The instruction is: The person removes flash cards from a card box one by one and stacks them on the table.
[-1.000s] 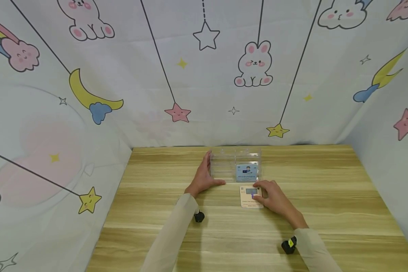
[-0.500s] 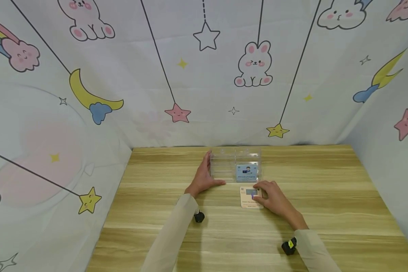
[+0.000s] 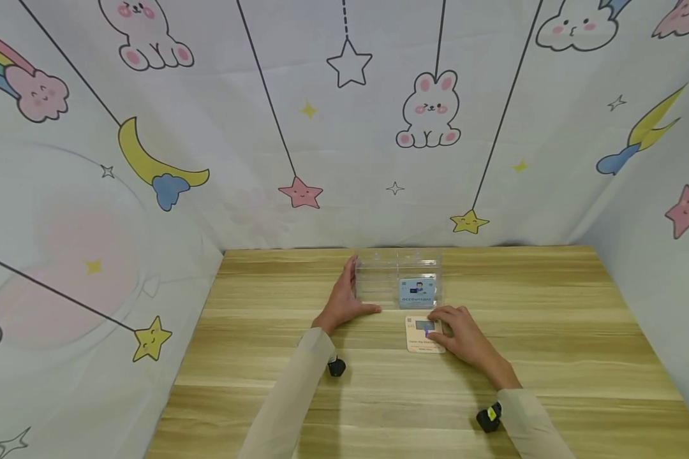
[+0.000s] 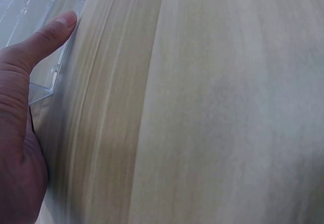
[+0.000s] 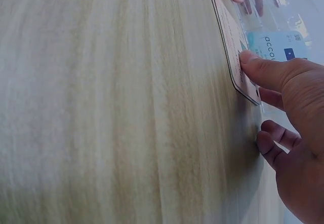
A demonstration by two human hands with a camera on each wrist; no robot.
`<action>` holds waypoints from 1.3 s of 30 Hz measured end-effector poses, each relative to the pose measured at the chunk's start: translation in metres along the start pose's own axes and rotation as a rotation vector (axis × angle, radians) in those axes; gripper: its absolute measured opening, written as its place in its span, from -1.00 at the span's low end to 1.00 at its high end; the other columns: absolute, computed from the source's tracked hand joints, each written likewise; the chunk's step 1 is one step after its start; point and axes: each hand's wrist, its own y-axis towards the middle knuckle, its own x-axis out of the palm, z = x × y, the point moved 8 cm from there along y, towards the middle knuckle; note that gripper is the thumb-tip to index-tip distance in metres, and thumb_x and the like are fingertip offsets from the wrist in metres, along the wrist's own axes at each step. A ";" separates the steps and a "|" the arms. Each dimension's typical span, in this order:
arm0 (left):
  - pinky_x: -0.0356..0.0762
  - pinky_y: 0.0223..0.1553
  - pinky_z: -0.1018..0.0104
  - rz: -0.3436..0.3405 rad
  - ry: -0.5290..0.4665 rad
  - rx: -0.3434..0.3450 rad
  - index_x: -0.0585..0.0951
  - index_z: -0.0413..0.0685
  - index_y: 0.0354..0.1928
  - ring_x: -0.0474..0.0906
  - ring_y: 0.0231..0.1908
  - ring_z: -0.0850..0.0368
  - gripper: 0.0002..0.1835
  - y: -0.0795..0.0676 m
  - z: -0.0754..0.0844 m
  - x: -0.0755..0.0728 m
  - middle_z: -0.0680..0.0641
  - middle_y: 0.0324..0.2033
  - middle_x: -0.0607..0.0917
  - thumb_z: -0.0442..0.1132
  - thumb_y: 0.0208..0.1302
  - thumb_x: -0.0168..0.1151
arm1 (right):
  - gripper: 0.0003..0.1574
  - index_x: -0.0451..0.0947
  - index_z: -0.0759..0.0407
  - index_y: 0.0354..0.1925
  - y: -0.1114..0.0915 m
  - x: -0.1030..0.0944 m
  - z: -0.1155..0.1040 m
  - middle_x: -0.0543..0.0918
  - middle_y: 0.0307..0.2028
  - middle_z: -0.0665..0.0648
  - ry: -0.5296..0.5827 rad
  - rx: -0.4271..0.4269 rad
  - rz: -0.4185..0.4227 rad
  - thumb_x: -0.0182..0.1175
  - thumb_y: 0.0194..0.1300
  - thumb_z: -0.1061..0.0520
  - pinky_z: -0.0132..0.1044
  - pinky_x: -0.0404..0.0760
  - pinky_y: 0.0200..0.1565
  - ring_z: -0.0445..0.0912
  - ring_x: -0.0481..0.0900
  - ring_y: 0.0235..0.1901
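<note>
A clear plastic case (image 3: 377, 280) with two side-by-side compartments stands at the table's back. My left hand (image 3: 342, 299) holds its left end, thumb (image 4: 53, 30) along the front edge and fingers along the side. A light-blue card (image 3: 416, 293) printed "accountant" sits in the right compartment; the left one shows only clear plastic. Just in front of the case, my right hand (image 3: 462, 335) pinches a cream card (image 3: 416, 341) by its right side. In the right wrist view, the thumb lies on the face of that card (image 5: 230, 36), whose edge looks layered.
The wood-grain table (image 3: 264, 287) runs back to a white cloth (image 3: 356, 210) printed with stars, moons and rabbits. The cloth also lines both sides. A black wrist camera (image 3: 337, 366) sits at the left cuff, and another black wrist camera (image 3: 488, 417) at the right.
</note>
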 end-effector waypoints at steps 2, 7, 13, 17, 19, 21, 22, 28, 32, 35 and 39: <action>0.15 0.50 0.29 -0.001 -0.001 0.002 -0.20 0.28 0.67 0.06 0.57 0.11 0.52 0.000 0.000 0.000 -0.05 0.63 0.04 0.00 -0.14 0.78 | -0.56 0.68 0.27 0.07 0.000 0.000 0.000 0.68 0.11 0.21 0.006 0.004 -0.003 0.49 0.28 0.12 0.08 0.49 0.06 0.14 0.50 0.05; 0.15 0.50 0.28 -0.003 -0.001 0.004 -0.20 0.27 0.67 0.06 0.57 0.09 0.52 0.000 0.001 0.000 -0.06 0.63 0.04 0.00 -0.15 0.78 | -0.51 0.65 0.25 0.13 0.002 -0.003 0.002 0.65 0.14 0.22 0.019 0.037 -0.015 0.49 0.29 0.10 0.14 0.50 0.14 0.14 0.48 0.08; 0.16 0.49 0.27 -0.001 -0.004 -0.003 -0.19 0.24 0.67 0.07 0.57 0.08 0.53 0.000 0.002 0.000 -0.06 0.63 0.04 0.00 -0.16 0.79 | -0.51 0.65 0.27 0.14 0.010 -0.015 -0.002 0.68 0.11 0.23 0.030 0.036 0.016 0.48 0.29 0.13 0.16 0.53 0.14 0.17 0.55 0.09; 0.15 0.50 0.27 -0.002 -0.001 -0.013 -0.18 0.20 0.68 0.07 0.57 0.08 0.53 0.000 0.002 -0.001 -0.06 0.63 0.04 -0.02 -0.16 0.79 | -0.49 0.62 0.28 0.19 0.015 -0.022 -0.003 0.67 0.13 0.22 0.058 0.061 0.022 0.44 0.35 0.10 0.12 0.60 0.07 0.14 0.57 0.06; 0.16 0.50 0.27 -0.002 0.000 -0.014 -0.18 0.18 0.68 0.07 0.57 0.07 0.53 0.000 0.003 0.000 -0.06 0.63 0.04 -0.02 -0.16 0.79 | -0.46 0.59 0.28 0.22 0.016 -0.026 -0.004 0.66 0.13 0.22 0.074 0.065 0.022 0.42 0.38 0.09 0.11 0.62 0.05 0.14 0.58 0.04; 0.16 0.50 0.26 -0.001 0.001 -0.014 -0.18 0.16 0.68 0.08 0.57 0.06 0.53 0.000 0.003 0.000 -0.07 0.63 0.04 -0.03 -0.16 0.79 | -0.44 0.56 0.29 0.26 0.019 -0.029 -0.005 0.66 0.11 0.24 0.088 0.064 0.026 0.41 0.39 0.09 0.11 0.62 0.03 0.15 0.58 0.02; 0.17 0.50 0.24 0.001 0.001 -0.010 -0.17 0.15 0.68 0.08 0.57 0.04 0.53 0.000 0.003 -0.001 -0.08 0.63 0.04 -0.03 -0.17 0.79 | -0.43 0.54 0.29 0.27 0.020 -0.030 -0.006 0.66 0.10 0.25 0.096 0.059 0.030 0.40 0.39 0.10 0.12 0.62 0.02 0.16 0.58 0.00; 0.18 0.50 0.18 0.003 0.000 0.001 -0.18 0.16 0.68 0.09 0.57 0.00 0.53 -0.001 0.004 -0.001 -0.11 0.63 0.04 -0.03 -0.17 0.80 | -0.36 0.48 0.26 0.34 0.028 -0.036 -0.007 0.68 0.00 0.22 0.108 0.055 0.058 0.41 0.39 0.12 0.08 0.60 -0.05 0.12 0.57 -0.08; 0.17 0.50 0.19 0.000 -0.001 0.004 -0.19 0.18 0.68 0.07 0.57 0.01 0.53 -0.001 0.003 -0.001 -0.09 0.64 0.02 -0.02 -0.16 0.79 | -0.35 0.48 0.25 0.34 0.032 -0.040 -0.007 0.68 -0.03 0.24 0.110 0.062 0.077 0.41 0.37 0.15 0.07 0.60 -0.08 0.14 0.57 -0.12; 0.15 0.50 0.23 -0.007 -0.002 0.002 -0.20 0.22 0.68 0.05 0.58 0.05 0.53 -0.001 0.002 -0.001 -0.06 0.64 0.01 -0.01 -0.15 0.78 | -0.37 0.49 0.25 0.34 0.034 -0.041 -0.007 0.68 -0.03 0.26 0.116 0.068 0.081 0.41 0.38 0.17 0.07 0.60 -0.07 0.15 0.58 -0.12; 0.14 0.50 0.27 -0.013 -0.004 -0.001 -0.21 0.26 0.67 0.05 0.57 0.10 0.52 -0.001 0.001 0.000 -0.04 0.64 0.01 0.00 -0.14 0.78 | -0.39 0.50 0.25 0.32 0.035 -0.041 -0.007 0.67 -0.03 0.27 0.117 0.073 0.079 0.41 0.37 0.18 0.08 0.61 -0.07 0.15 0.58 -0.12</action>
